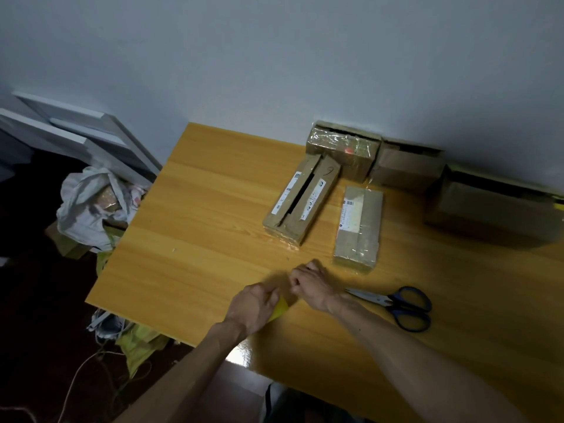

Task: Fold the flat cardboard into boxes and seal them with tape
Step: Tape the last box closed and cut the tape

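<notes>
My left hand grips a yellow roll of tape near the table's front middle. Just to its right, my right hand has curled fingers that seem to pinch the tape's end, though the clear strip itself is hard to see. Beyond the hands lie two small cardboard boxes: one with a dark open slit along its top, and a sealed one with a label. A box wrapped in shiny tape stands at the wall.
Blue-handled scissors lie right of my right wrist. Larger boxes line the wall at the back right. The wooden table ends at the left; beside it are a white bag, cords and yellow-green scraps on the floor.
</notes>
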